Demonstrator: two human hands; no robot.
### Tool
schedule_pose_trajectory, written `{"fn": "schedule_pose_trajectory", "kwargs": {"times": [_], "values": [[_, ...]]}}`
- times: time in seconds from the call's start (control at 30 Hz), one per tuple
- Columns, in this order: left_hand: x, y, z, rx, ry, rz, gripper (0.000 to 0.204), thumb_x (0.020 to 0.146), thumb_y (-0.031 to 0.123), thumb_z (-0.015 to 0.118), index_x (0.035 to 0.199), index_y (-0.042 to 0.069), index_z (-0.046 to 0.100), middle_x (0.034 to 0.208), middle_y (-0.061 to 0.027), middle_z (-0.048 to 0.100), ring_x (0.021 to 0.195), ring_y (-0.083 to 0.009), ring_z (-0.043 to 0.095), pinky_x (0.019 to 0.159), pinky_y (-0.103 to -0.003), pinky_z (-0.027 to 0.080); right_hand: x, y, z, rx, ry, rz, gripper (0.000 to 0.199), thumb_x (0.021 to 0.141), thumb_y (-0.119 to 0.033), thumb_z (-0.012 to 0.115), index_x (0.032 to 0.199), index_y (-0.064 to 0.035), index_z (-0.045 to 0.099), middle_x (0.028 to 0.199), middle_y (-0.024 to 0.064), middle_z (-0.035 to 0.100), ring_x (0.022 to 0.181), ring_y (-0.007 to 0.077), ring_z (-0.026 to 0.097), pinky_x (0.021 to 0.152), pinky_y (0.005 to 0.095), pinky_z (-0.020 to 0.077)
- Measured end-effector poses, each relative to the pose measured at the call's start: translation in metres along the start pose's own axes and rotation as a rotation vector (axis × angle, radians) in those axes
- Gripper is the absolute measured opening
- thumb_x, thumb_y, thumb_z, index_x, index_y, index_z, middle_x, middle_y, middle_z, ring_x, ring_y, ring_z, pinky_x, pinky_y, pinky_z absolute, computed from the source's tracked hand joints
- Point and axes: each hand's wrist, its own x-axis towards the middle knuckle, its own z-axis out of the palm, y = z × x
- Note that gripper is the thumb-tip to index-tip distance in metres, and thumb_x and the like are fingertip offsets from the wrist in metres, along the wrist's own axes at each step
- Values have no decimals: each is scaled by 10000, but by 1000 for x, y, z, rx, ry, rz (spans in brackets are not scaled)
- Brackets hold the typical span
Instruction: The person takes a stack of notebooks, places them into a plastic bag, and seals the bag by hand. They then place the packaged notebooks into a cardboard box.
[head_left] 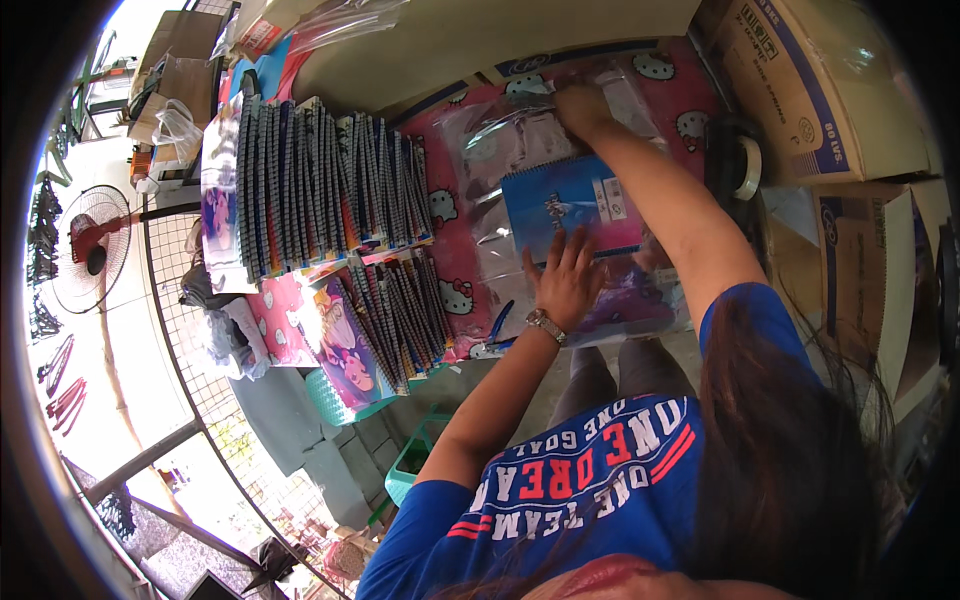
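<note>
Tabletop (pixel 686 92) (pink) under notebook (pixel 560 192), near boxes (pixel 770 95).

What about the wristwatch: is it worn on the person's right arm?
No, the metal-band wristwatch is strapped just behind the left hand.

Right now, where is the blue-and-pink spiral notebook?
In the head view, the spiral notebook lies above and right of centre, between the left hand and right hand, right of the rowed notebooks.

Blue/pink spiral notebk (pixel 573 199) lay flat approx. 1 o'clock from view ctr, spiral edge at 12, w/ wrinkled clear plastic (pixel 488 146) around.
</note>
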Motion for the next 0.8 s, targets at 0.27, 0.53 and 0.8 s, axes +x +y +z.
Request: {"fn": "schedule_pose_trajectory", "kwargs": {"times": [0.27, 0.53, 0.8], "values": [[6, -10, 2, -13, 38, 63, 474, 891, 345, 544, 1327, 175, 469, 1397, -1, 444, 1286, -235, 413, 1043, -641, 153, -4, 9, -16, -19, 197, -154, 254, 814, -133, 532, 1005, -70, 687, 1076, 151, 652, 1072, 308, 594, 964, 469, 392], [6, -11, 3, -48, 75, 98, 467, 871, 316, 578, 1304, 161, 492, 1376, -13, 458, 1252, -235, 440, 1021, -631, 192, 3, 14, -8, 233, 17, 82, 254, 836, -121, 506, 1001, -87, 697, 1088, 145, 656, 1094, 292, 586, 935, 481, 402], [10, -10, -2, -54, 85, 71, 462, 845, 296, 621, 1285, 201, 520, 1340, 4, 494, 1216, -220, 461, 1028, -582, 198, 10, 8, -32, 28, 62, -81, 327, 839, -66, 487, 1108, -129, 662, 1119, 109, 649, 1134, 281, 567, 1024, 492, 327]]}}
